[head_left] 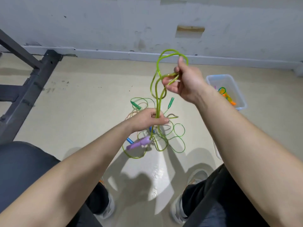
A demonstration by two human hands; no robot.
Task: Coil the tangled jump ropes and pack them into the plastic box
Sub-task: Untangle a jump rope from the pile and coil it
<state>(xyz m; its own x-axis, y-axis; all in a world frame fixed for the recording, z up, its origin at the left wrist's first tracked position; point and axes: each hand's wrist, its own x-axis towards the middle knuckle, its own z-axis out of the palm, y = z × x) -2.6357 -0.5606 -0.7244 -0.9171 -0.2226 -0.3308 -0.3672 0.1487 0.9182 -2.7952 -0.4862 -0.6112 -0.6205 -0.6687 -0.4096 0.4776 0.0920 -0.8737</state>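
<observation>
The right hand [185, 82] is being held up toward one o'clock, its fingers curling round a bunch of loops of a yellow-green jump rope [157, 107]; one loop is arching above the knuckles. The left hand [147, 120] is sitting lower, near the middle, and is gripping the same rope's strands in a closed fist, so that the strands are running taut and nearly upright between the two hands. Below the left hand the rope is trailing down, and a purple handle [139, 144] is hanging at its seven o'clock.

Under the hands, on the floor [82, 112], the other ropes are lying in a loose tangle [164, 136] of thin green loops, with two green handles [170, 102] sticking out at its far edge and a blue handle [129, 140] peeking out beside the purple one. The plastic box [219, 76] is standing on the floor out at three o'clock, well apart from the tangle, with orange and green ropes [225, 94] already lying inside it. A black metal frame [32, 82] is standing at nine o'clock, and a scuffed wall [114, 22] is running across at twelve. The person is sitting, pale shoes [178, 208] planted at six o'clock.
</observation>
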